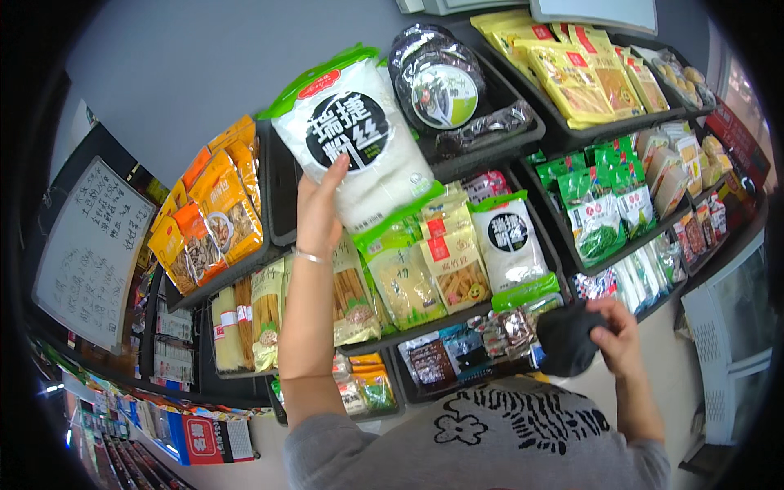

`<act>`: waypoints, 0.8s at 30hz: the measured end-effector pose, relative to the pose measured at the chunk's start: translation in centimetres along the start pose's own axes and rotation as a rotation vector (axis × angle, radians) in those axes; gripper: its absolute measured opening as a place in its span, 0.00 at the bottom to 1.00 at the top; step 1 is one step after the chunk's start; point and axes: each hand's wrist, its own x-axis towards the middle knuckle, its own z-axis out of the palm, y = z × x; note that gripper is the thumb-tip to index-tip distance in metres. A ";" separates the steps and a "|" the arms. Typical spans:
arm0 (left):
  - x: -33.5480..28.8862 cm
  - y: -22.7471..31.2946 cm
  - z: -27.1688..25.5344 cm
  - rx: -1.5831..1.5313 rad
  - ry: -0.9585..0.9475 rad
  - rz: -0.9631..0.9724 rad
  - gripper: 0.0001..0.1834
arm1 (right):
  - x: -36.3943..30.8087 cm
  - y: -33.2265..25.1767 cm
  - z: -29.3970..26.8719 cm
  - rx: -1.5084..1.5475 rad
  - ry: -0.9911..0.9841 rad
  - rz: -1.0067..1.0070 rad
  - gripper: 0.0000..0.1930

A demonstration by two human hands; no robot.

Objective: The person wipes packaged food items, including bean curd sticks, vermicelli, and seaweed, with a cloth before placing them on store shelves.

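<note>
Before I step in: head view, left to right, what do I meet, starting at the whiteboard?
Handwritten whiteboard → orange bags → white-and-green bag held in the left hand → similar unheld bag → black item held by the right hand → pale cabinet.

The upper noodle bag (359, 139) is white with green ends, a black circle and a red badge. The cloth (567, 339) is black; the grey shirt (490, 433) bears a black flower and stripes.
</note>
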 end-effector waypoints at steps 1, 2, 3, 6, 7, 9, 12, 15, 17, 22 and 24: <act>-1.9 -0.5 0.7 -0.001 0.002 0.012 0.25 | 1.0 -0.9 0.8 0.054 -0.032 -0.081 0.23; -4.3 -1.0 1.2 -0.029 0.044 -0.007 0.25 | 2.0 -2.2 2.5 0.161 -0.097 -0.172 0.23; -6.6 -1.6 1.8 -0.065 0.086 -0.029 0.26 | 3.1 -3.5 4.8 0.261 -0.155 -0.260 0.24; -12.7 -4.2 3.7 -0.136 0.201 -0.114 0.29 | 6.6 -5.2 10.3 -0.765 -0.462 -0.789 0.32; -14.3 -5.1 4.4 -0.154 0.209 -0.147 0.31 | 7.2 -3.6 12.8 -0.905 -0.438 -0.857 0.33; -16.8 -7.5 3.8 -0.094 0.167 -0.128 0.31 | 8.2 -0.7 15.5 -1.024 -0.342 -0.980 0.33; -18.5 -7.3 3.5 0.104 0.112 -0.141 0.29 | 10.7 -0.8 16.9 -0.977 -0.265 -1.078 0.30; -20.0 -6.9 2.5 0.236 0.090 -0.134 0.29 | 12.9 -2.0 17.7 -0.929 -0.221 -1.070 0.24; -20.6 -6.5 3.2 0.233 0.106 -0.128 0.27 | 14.6 -1.8 17.6 -0.807 -0.118 -1.111 0.21; -22.1 -9.4 0.7 0.913 -0.139 -0.031 0.29 | 12.1 -1.1 20.2 -0.781 -0.339 -1.047 0.20; -22.2 -10.0 0.5 1.296 -0.329 0.213 0.30 | 11.8 -0.9 21.0 -0.885 -0.505 -1.012 0.18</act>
